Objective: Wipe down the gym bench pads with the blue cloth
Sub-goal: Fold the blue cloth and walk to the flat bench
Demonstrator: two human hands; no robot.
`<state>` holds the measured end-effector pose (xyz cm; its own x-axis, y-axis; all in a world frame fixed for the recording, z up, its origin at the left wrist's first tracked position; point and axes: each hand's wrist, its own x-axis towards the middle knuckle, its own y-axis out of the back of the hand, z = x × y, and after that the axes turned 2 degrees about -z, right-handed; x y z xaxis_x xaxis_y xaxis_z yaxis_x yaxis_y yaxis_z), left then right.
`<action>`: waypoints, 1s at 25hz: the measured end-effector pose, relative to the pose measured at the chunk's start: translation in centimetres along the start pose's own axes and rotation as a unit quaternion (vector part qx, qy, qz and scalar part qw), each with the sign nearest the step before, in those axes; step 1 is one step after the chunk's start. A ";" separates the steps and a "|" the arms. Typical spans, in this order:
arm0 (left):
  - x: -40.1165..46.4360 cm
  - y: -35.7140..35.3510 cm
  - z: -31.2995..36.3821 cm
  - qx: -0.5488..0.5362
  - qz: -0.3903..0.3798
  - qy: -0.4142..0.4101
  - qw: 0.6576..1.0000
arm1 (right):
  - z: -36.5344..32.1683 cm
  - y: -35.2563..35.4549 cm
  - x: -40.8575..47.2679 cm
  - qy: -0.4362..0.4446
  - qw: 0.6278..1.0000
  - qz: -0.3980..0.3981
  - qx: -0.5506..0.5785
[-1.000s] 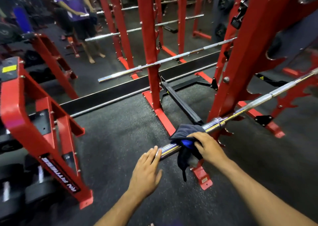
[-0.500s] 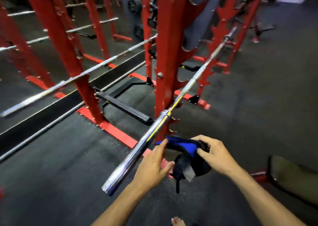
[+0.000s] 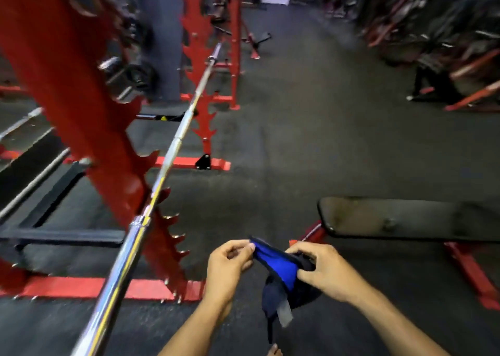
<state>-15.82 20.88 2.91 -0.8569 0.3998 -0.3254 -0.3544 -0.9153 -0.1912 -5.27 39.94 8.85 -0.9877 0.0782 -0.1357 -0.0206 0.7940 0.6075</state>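
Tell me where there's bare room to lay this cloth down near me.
Bare: the black bench pad, right of both hands, and the dark floor between the red rack and the bench. Crowded: left, where the barbell crosses the rack's base.

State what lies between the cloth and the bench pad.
In the head view, only bare dark floor and a red frame foot separate the cloth from the bench pad.

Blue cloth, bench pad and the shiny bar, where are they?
blue cloth (image 3: pixel 278 265): head view, on its bright blue middle.
bench pad (image 3: pixel 392 220): head view, on its black top.
shiny bar (image 3: pixel 135 236): head view, on its thick sleeve.
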 end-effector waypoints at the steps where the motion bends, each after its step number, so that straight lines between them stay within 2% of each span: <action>1: 1.1 -1.8 0.5 0.000 0.004 0.001 1.000 | 1.2 1.0 0.0 -0.014 1.000 0.005 0.026; 4: 4.3 -6.5 2.1 0.032 -0.029 -0.009 0.999 | 4.9 4.0 0.3 -0.060 0.992 0.020 0.113; 8: 8.5 -11.4 3.1 0.065 -0.124 -0.015 0.990 | 9.8 8.0 1.4 -0.127 0.964 0.047 0.228; 12: 12.2 -15.7 2.9 0.121 -0.189 0.005 0.974 | 12.4 10.3 3.1 -0.149 0.938 0.090 0.299; 15: 14.9 -18.0 2.9 0.136 -0.232 0.003 0.963 | 14.6 10.4 5.8 -0.180 0.934 0.083 0.297; 19: 22.1 -19.0 4.3 0.168 -0.267 -0.020 0.949 | 16.6 11.4 11.9 -0.214 0.926 0.195 0.243; 25: 36.1 -18.8 9.1 0.183 -0.298 0.000 0.937 | 18.7 19.9 22.8 -0.216 0.928 0.256 0.165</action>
<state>-43.55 52.08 3.19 -0.4666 0.8450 -0.2612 -0.8743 -0.4853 -0.0081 -25.28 68.84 3.23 -0.6985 0.6740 -0.2404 0.5531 0.7216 0.4163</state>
